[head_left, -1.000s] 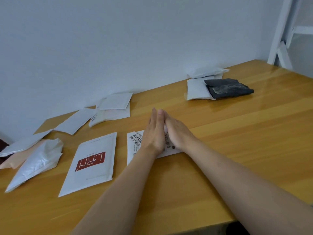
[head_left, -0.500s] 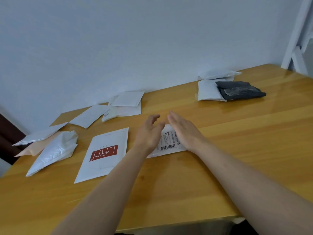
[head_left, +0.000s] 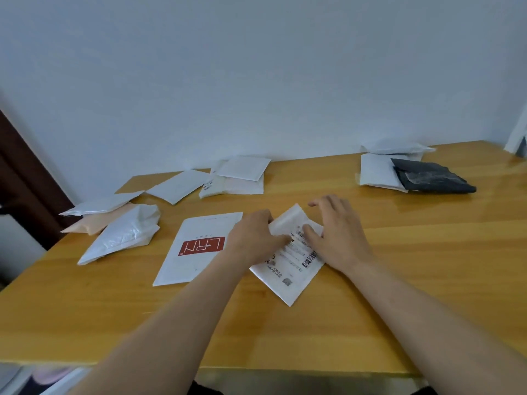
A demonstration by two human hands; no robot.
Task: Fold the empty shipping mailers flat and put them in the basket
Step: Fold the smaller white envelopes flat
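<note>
Folding the white plastic shipping mailer (head_left: pixel 288 276) on the wooden tabletop (head_left: pixel 399 280), the left hand (head_left: pixel 252 238) pinches its raised far flap while the right hand (head_left: pixel 340 235), fingers spread, presses beside it; the slick film may spring open or skid. Print on its label (head_left: pixel 296 256) is unreadable beyond a barcode; the neighbouring flat white mailer (head_left: pixel 182 269) reads "LRN".

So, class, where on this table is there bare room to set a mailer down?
The wooden table is bare right of the right hand, nearer than the black crumpled plastic mailer, and along its near edge. The left, around the white red-logo mailer, is crowded.
</note>
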